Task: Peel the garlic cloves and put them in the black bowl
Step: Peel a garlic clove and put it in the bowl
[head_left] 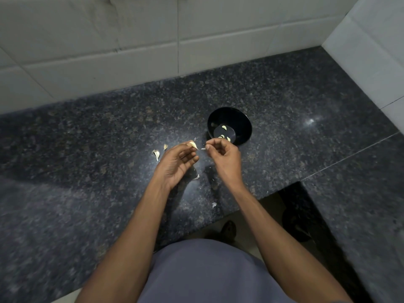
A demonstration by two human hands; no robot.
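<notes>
While a few pale peeled garlic cloves [223, 127] already lay in the small round black bowl [240, 119], peeling was midway.
The left hand [177, 162] pinched a part-skinned clove [193, 145]; the right hand [225, 156] had fingers [211, 143] curled, pulling skin; two unpeeled cloves [156, 153] waited on the speckled dark granite desk [87, 138].

Over a dark speckled granite counter [284, 101], the left hand [177, 164] pinches a garlic clove [193, 145] at its fingertips. At its three o'clock, the right hand [223, 157] pinches a small flake of skin [203, 148]. The black bowl [239, 119], at one o'clock from the hands, holds peeled cloves [224, 127]. Unpeeled cloves [156, 154] lie at the left hand's nine o'clock.
</notes>
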